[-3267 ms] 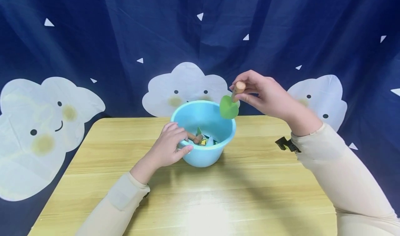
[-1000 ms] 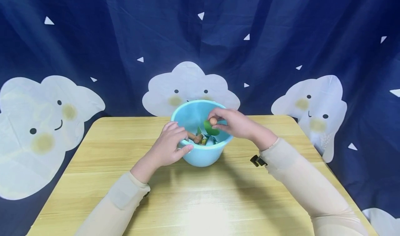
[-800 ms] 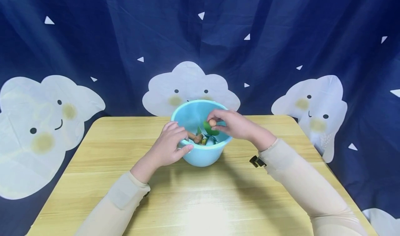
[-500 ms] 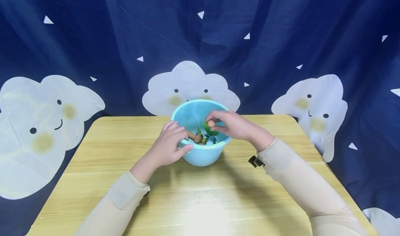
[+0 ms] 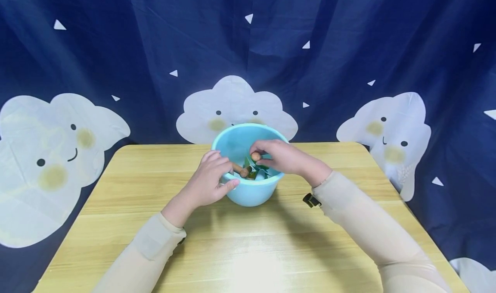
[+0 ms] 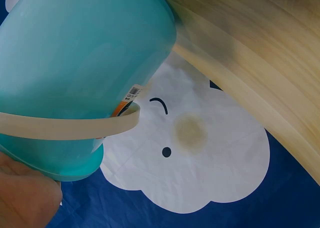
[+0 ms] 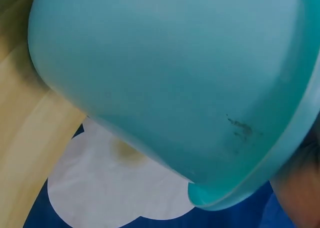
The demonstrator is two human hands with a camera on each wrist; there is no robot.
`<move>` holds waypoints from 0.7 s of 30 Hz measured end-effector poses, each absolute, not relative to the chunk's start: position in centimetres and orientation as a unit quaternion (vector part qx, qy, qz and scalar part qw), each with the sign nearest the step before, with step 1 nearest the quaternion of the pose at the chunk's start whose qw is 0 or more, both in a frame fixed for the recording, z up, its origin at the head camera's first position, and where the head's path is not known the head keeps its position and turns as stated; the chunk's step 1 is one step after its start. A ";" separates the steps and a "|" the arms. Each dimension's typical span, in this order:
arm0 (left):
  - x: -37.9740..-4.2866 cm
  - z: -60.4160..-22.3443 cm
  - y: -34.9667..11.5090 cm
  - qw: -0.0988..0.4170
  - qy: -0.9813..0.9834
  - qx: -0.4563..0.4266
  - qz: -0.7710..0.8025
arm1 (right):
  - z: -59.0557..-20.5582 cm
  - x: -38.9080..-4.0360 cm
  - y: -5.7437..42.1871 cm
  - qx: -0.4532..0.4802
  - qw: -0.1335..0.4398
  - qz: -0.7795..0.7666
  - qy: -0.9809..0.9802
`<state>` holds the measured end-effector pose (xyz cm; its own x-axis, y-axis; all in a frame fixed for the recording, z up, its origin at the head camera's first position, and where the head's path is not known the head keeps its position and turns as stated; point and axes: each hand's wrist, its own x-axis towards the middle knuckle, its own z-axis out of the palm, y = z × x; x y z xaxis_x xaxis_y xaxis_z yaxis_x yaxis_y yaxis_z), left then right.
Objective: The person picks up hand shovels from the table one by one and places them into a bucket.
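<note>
A light blue bucket (image 5: 251, 195) stands on the table, and my left hand (image 5: 209, 180) grips its rim at the near left, thumb outside. Inside the mouth of the bucket, my right hand (image 5: 284, 157) pinches the wooden handle of a small green-bladed toy trowel (image 5: 255, 156). Its blade points down and is mostly hidden. Lower in the bucket lie other wooden handles (image 5: 243, 171), green pointed pieces and a pale blue piece (image 5: 260, 175). In the left wrist view, a pale carrying handle (image 6: 65, 127) crosses the bucket's outside.
The wood-grain table (image 5: 155, 168) reaches back to a dark blue curtain (image 5: 217, 30) with white clouds. The bucket stands near the table's back edge. A black clip (image 5: 311, 200) hangs at the right sleeve's cuff.
My right hand has brought the toy trowel from above the bucket's right rim down inside, and then lower and further left. The left hand keeps its grip on the rim.
</note>
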<state>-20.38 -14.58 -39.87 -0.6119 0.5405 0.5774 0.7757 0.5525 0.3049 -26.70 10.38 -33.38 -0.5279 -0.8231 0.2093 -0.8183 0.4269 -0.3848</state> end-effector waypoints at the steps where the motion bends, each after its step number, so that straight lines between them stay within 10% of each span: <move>1: -20.4 -39.9 -14.6 0.213 -0.854 -0.385 -0.275 | -33.5 -26.7 10.3 -0.488 0.004 -0.221 0.844; 21: -20.6 -40.0 -14.6 0.219 -0.851 -0.390 -0.276 | -33.7 -27.6 9.4 -0.494 0.023 -0.196 0.847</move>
